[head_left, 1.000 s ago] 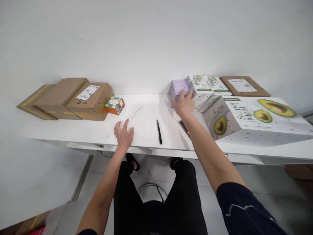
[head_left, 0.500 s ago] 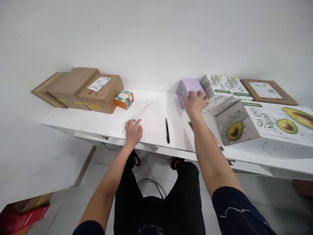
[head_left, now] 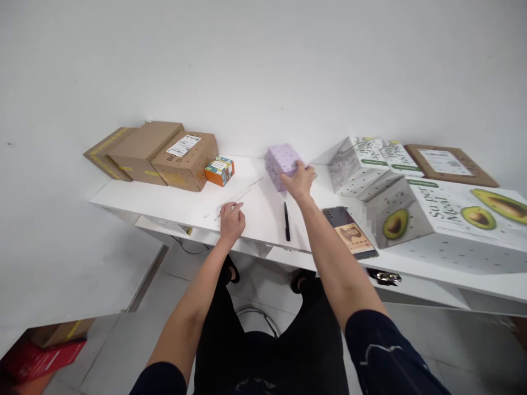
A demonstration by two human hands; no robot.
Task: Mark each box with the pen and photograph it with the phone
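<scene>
A small lilac box [head_left: 280,160] is gripped by my right hand [head_left: 301,180], its fingers around the right side and near face. The box is slightly blurred. My left hand [head_left: 231,220] rests near the front edge of the white table [head_left: 263,211], fingers loosely bent and apart, holding nothing. Between my two hands lies a black pen [head_left: 287,221]. Behind my left hand sits a small orange and blue box [head_left: 219,170]. A phone with a picture on its back [head_left: 351,233] lies beside my right forearm.
Brown cardboard boxes [head_left: 185,164] stand against the wall on the left. To the right are white boxes with avocado prints [head_left: 473,219], smaller white boxes [head_left: 358,164] and a flat brown parcel [head_left: 450,164]. A metal clip-like thing [head_left: 387,277] lies below the table edge.
My right hand has carried the lilac box to the left, away from the white boxes. The phone has come into fuller view. My left hand stays near the same spot on the table.
</scene>
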